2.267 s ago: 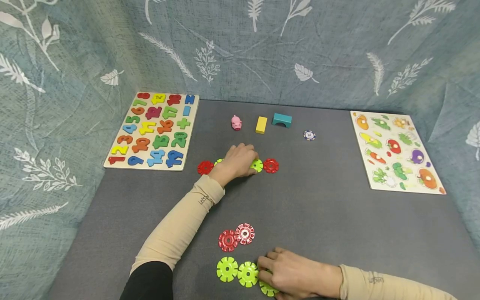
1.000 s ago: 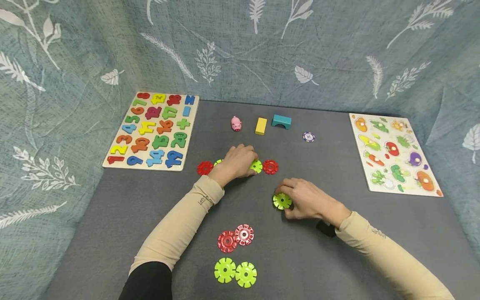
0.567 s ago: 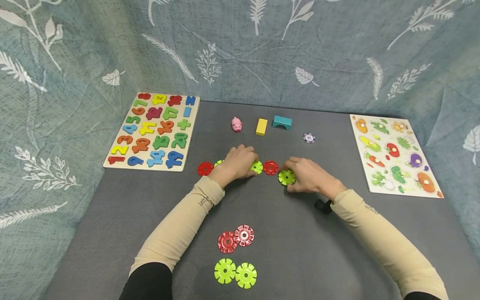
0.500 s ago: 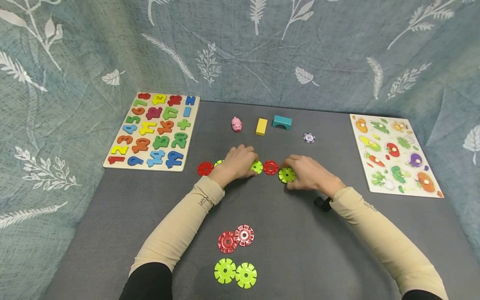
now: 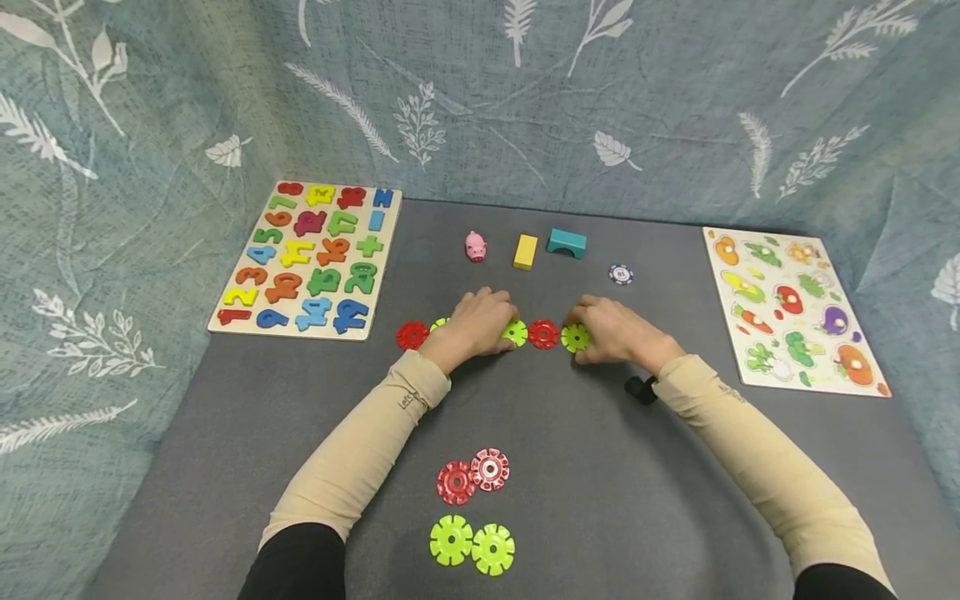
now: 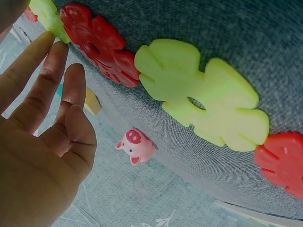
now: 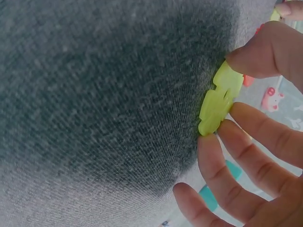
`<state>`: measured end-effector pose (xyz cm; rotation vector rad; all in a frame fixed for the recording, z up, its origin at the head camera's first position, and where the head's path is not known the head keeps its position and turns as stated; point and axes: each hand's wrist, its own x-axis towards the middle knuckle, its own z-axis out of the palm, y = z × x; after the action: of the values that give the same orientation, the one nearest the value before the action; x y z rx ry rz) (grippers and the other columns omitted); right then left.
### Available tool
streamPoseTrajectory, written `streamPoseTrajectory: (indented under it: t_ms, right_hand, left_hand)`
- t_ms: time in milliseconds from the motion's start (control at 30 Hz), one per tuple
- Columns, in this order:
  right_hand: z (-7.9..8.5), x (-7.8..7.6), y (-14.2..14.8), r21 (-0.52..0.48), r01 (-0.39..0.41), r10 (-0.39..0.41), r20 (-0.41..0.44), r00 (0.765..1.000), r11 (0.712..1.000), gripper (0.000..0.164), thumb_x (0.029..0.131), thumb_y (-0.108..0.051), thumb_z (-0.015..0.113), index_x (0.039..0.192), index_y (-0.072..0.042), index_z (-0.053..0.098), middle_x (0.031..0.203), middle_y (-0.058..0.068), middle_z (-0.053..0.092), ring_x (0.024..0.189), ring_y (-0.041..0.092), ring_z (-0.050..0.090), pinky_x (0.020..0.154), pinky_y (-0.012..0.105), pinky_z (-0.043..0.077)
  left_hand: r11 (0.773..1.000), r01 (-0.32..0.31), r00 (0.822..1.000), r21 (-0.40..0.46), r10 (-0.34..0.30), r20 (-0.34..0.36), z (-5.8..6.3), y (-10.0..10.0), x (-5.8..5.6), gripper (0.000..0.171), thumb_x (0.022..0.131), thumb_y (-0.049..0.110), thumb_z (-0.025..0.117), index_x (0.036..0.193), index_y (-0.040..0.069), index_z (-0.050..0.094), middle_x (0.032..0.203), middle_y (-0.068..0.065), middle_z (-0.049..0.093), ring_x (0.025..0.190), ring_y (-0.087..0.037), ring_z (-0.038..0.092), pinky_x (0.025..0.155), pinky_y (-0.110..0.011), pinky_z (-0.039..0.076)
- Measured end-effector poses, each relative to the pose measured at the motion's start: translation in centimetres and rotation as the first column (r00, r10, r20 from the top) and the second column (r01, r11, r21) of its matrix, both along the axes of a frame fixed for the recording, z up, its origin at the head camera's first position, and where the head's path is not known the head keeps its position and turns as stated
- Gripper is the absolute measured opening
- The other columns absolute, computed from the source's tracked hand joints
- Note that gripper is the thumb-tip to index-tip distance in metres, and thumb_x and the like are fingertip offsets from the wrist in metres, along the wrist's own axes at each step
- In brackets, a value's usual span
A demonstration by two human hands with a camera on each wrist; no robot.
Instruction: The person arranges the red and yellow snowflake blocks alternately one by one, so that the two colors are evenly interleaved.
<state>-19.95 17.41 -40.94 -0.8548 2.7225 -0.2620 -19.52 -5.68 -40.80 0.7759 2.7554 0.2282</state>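
Note:
Notched flower-shaped plastic discs lie in a row across the table, alternating red and green. My left hand (image 5: 476, 323) holds a green disc (image 5: 514, 333) in that row, thumb at its near edge and fingertips (image 6: 57, 47) at its far edge. The left hand covers part of the row in the head view; the left wrist view shows the red disc (image 6: 97, 45) there. At the row's right end, my right hand (image 5: 618, 332) pinches another green disc (image 5: 576, 337) between thumb and fingers, close beside a red disc (image 5: 543, 334).
Nearer the front lie two red discs (image 5: 456, 482) and two green discs (image 5: 451, 540). Behind the row are a pink pig (image 5: 476, 247), a yellow block (image 5: 525, 252), a teal arch block (image 5: 567, 242) and a poker chip (image 5: 621, 274). Number (image 5: 300, 262) and vegetable (image 5: 798, 308) puzzle boards flank them.
My right hand has carried a green disc from the front group up to the row's right end, beside the red disc. My left hand has stayed in place.

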Motion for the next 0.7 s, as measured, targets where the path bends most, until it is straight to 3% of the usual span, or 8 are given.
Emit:
streamPoseTrajectory:
  t_ms: [500, 700]
  right_hand:
    - [-0.04, -0.27, 0.24, 0.01, 0.011, -0.012, 0.021, 1.0, 1.0, 0.047, 0.074, -0.026, 0.078, 0.116, -0.007, 0.068, 0.109, 0.008, 0.06, 0.087, 0.02, 0.056, 0.077, 0.04, 0.05]
    - [-0.03, -0.4, 0.17, 0.026, 0.021, -0.021, 0.002, 1.0, 0.999, 0.05, 0.074, -0.027, 0.076, 0.12, -0.01, 0.066, 0.116, 0.009, 0.059, 0.089, 0.022, 0.057, 0.076, 0.042, 0.05]
  left_hand:
    - [1.0, 0.009, 1.0, -0.01, -0.009, -0.012, -0.01, 0.13, -0.03, 0.041, 0.084, 0.034, 0.074, 0.118, 0.012, 0.068, 0.112, -0.006, 0.063, 0.099, -0.025, 0.053, 0.083, -0.04, 0.044]
    - [1.0, 0.008, 1.0, -0.009, -0.008, -0.013, 0.26, 0.17, -0.15, 0.04, 0.085, 0.034, 0.074, 0.118, 0.012, 0.068, 0.112, -0.006, 0.063, 0.099, -0.025, 0.053, 0.083, -0.041, 0.044]
